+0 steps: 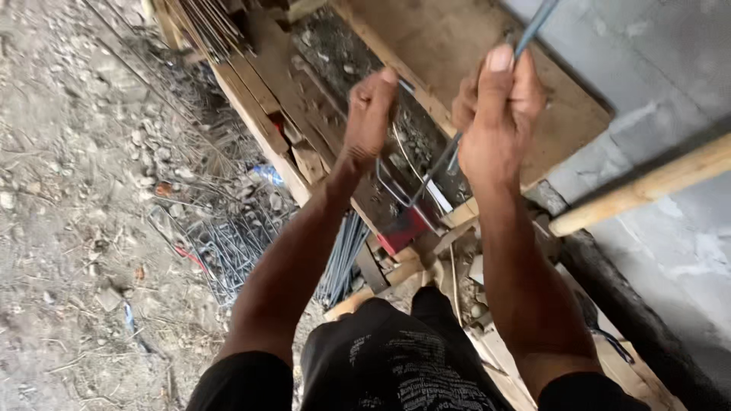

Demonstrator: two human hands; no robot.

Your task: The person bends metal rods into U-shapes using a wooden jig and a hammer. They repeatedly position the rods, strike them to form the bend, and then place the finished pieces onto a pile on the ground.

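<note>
The wooden table [426,46] runs diagonally, and everything is placed by it. On it lies a bent steel rod [415,183], between the left hand [369,114] and right hand [495,114]. Left of it, on the ground [68,228], lie bent stirrups [228,251]. Right of it rises a wall [670,68], with a wooden pole [640,190] leaning across.

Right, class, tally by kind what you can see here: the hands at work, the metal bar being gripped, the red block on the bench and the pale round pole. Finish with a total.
Hands: 2, the left hand and the right hand
Metal bars being gripped: 1, the metal bar
Red blocks: 1, the red block
Round wooden poles: 1, the wooden pole
Total: 5
</note>
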